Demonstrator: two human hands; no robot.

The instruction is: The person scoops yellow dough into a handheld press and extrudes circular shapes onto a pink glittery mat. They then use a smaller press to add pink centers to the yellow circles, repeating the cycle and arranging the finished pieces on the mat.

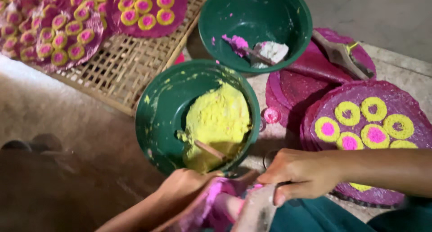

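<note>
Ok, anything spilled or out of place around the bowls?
Minor mess only: yellow paste is smeared up the inner wall of the near green plastic bowl, and a pink blob lies on the floor beside it. Both bowls sit upright.

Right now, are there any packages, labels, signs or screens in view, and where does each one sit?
None in view: no package, label, sign or screen.
What stands there instead is unmarked: two green bowls, one with yellow paste, one with pink and white paste.
Round purple sheets carry yellow and pink rings.
</note>
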